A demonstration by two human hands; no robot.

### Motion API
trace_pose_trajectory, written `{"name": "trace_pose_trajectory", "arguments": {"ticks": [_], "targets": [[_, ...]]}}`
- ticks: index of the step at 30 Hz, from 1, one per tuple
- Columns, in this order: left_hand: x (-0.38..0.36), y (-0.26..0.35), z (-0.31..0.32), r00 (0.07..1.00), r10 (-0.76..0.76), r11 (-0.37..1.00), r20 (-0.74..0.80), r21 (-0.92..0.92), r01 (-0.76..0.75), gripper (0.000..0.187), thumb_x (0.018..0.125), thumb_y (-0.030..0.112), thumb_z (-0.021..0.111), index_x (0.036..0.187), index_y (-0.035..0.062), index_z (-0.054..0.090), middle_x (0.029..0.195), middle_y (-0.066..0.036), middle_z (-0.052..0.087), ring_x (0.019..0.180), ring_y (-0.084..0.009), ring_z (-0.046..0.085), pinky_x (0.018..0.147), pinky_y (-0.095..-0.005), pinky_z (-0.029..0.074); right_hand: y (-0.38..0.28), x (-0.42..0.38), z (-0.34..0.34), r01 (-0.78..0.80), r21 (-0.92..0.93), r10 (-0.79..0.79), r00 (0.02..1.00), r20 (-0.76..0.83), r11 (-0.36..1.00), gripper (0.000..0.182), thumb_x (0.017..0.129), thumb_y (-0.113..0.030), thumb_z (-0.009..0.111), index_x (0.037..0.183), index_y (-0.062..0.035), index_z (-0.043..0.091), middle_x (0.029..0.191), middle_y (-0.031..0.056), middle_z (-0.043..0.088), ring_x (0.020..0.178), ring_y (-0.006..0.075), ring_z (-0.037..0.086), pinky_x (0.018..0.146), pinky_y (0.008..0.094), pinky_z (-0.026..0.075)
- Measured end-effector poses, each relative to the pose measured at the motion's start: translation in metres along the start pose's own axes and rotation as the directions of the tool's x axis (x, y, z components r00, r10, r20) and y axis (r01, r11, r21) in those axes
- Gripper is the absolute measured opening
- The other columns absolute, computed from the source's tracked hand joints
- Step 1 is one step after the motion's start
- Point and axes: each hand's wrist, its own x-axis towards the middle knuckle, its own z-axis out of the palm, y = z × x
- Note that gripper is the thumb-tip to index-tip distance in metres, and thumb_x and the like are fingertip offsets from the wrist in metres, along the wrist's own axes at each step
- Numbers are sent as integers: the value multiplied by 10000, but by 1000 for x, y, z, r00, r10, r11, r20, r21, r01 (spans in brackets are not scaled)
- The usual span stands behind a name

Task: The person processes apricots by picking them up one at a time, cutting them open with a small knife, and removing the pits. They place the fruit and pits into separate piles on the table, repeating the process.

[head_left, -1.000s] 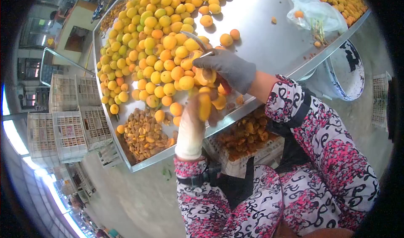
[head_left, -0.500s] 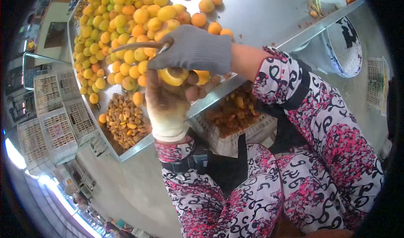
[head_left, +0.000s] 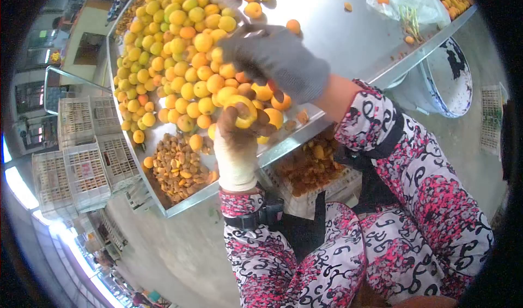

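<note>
My left hand (head_left: 237,142), in a stained whitish glove, is closed around a cut yellow-orange fruit (head_left: 239,111) whose opening faces up. Just above and to the right, my right hand (head_left: 278,63) in a grey glove is curled around a knife (head_left: 224,2); its blade is blurred by motion and points up and left, clear of the fruit. Whole yellow and orange fruits (head_left: 185,68) are heaped on the metal table (head_left: 321,14) beyond my hands. A pile of brown pits or pieces (head_left: 180,163) lies at the table's near left corner.
Below the table edge (head_left: 294,139), a crate (head_left: 305,202) holds orange-brown pieces. A stained white bucket (head_left: 447,79) stands at the right. On the table's far right lies a plastic bag (head_left: 406,3) beside green stalks (head_left: 408,22). Plastic crates (head_left: 87,169) are stacked at the left.
My right hand has moved off the fruit, and its knife has swung from pointing left to pointing up. The cut fruit in my left hand is now more exposed. The view has shifted slightly.
</note>
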Motion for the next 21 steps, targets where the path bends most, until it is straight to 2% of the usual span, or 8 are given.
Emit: {"name": "trace_pose_trajectory", "arguments": {"ticks": [2, 5, 9, 11, 12, 17, 19, 21], "targets": [[1, -1, -3, 999, -38, 998, 28, 58, 36, 410, 856, 311, 506, 1083, -30, 520, 917, -126, 589, 772, -218, 599, 648, -330, 499, -17, 1, -6, -125, 334, 137, 990, -13, 934, 288, 870, -337, 571, 782, -64, 586, 584, -7, 482, 447, 64, 392, 418, 212, 304], [-3, -3, 9, 996, -93, 996, 5, -11, 94, 387, 839, 264, 504, 1102, -19, 505, 948, -131, 562, 769, -210, 575, 616, -318, 482, -15, 5, -4, -85, 483, 108, 994, -19, 871, 301, 881, -336, 557, 749, -65, 547, 546, -6, 452, 426, 73, 404, 405, 220, 312], [0, -9, 15, 970, -223, 956, -101, -218, 197, 388, 860, 347, 524, 1107, 49, 502, 878, -95, 524, 651, -183, 498, 543, -298, 414, -33, -7, 9, 15, 378, 42, 989, -142, 926, 292, 865, -333, 577, 749, -68, 534, 527, -1, 451, 422, 77, 410, 403, 218, 315], [4, -12, 2, 943, -285, 903, 174, -281, 325, 403, 871, 408, 514, 1092, 71, 501, 897, -90, 529, 651, -182, 506, 559, -317, 439, -29, -5, 11, 1, 393, 52, 991, -125, 920, 283, 859, -325, 587, 754, -67, 538, 550, -6, 461, 449, 68, 418, 416, 210, 318], [5, -12, 4, 943, -285, 903, 174, -281, 325, 403, 871, 408, 514, 1092, 71, 501, 897, -90, 529, 651, -182, 506, 559, -317, 439, -27, -6, 13, 10, 369, 44, 990, -136, 930, 279, 859, -317, 589, 749, -66, 538, 553, -7, 468, 452, 64, 418, 422, 208, 321], [5, -13, 11, 968, -222, 942, -120, -284, 181, 419, 884, 428, 474, 1094, 65, 479, 935, -85, 538, 709, -217, 546, 620, -375, 499, -30, -14, 27, -19, 347, 83, 982, -169, 937, 263, 858, -292, 593, 739, -64, 535, 565, -15, 484, 467, 51, 417, 437, 204, 326], [0, -8, 24, 972, -192, 951, -138, -270, 150, 402, 891, 409, 467, 1100, 65, 474, 957, -82, 539, 742, -222, 552, 627, -367, 501, -24, -13, 23, 8, 184, -3, 1000, -30, 983, 262, 864, -287, 586, 745, -61, 531, 543, -18, 469, 459, 50, 409, 442, 203, 327], [-2, -7, 25, 974, -163, 960, -155, -254, 120, 385, 898, 389, 460, 1107, 66, 469, 979, -79, 540, 774, -227, 558, 633, -359, 503, -22, -10, 21, -51, 215, 48, 999, 17, 975, 267, 872, -288, 576, 747, -57, 530, 517, -12, 453, 440, 53, 410, 428, 201, 324]]}}
